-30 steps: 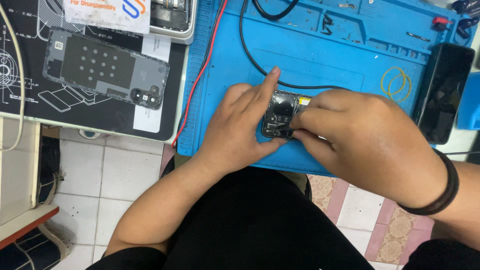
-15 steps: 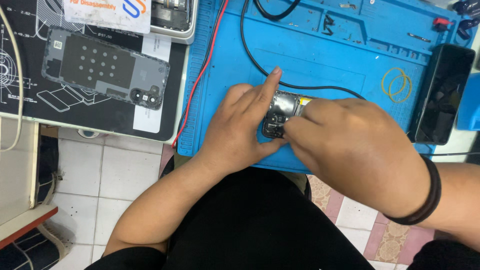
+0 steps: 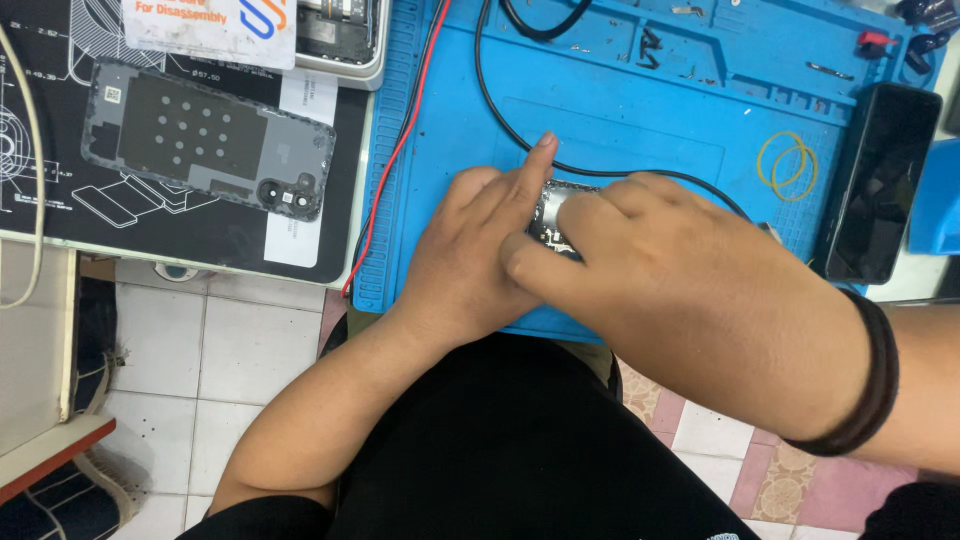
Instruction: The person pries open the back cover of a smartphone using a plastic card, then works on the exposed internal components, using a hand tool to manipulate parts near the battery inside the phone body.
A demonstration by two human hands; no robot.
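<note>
Head view, steeply down, seemingly close overhead.

Setting: phone repair workshop. Evidence: blue silicone repair mat (image 3: pixel 640 110) with moulded compartments holding loose screws and small parts (image 3: pixel 650 45); detached phone back cover (image 3: pixel 205 140) lying inner side up on a black diagram work mat (image 3: pixel 60 215); dark phone (image 3: pixel 880 180) at the mat's right edge; red wire (image 3: pixel 405 140) and black cable (image 3: pixel 490 110) across the tabletop; yellow rubber bands (image 3: pixel 788 163).
</note>
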